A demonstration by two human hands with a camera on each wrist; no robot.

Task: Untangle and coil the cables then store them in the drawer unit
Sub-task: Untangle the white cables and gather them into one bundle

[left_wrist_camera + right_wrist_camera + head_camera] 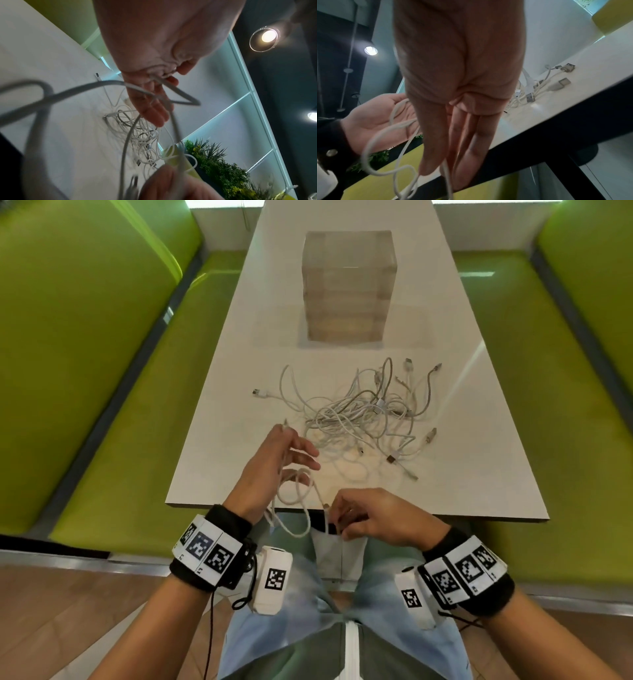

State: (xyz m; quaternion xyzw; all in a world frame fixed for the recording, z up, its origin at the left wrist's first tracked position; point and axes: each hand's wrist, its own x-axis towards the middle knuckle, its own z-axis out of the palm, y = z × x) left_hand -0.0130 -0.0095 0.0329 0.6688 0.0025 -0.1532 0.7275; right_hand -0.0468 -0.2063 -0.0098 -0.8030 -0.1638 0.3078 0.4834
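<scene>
A loose white cable (294, 498) hangs in loops between my two hands at the table's near edge. My left hand (301, 453) holds it between thumb and fingers, the other fingers straight, and one plug pokes up above the hand. The left wrist view shows the cable (102, 83) running through the left hand (171, 92). My right hand (337, 522) pinches the same cable near its other end, with its fingers (462, 135) pointing down. A tangle of white cables (363, 416) lies mid-table. Behind it stands the translucent drawer unit (349, 285), with its drawers pushed in.
The white table (222, 440) runs away from me between two green benches (102, 405). Its near edge is just under my hands, and part of the held cable hangs below it over my lap. A green plant (223, 162) stands beyond the table.
</scene>
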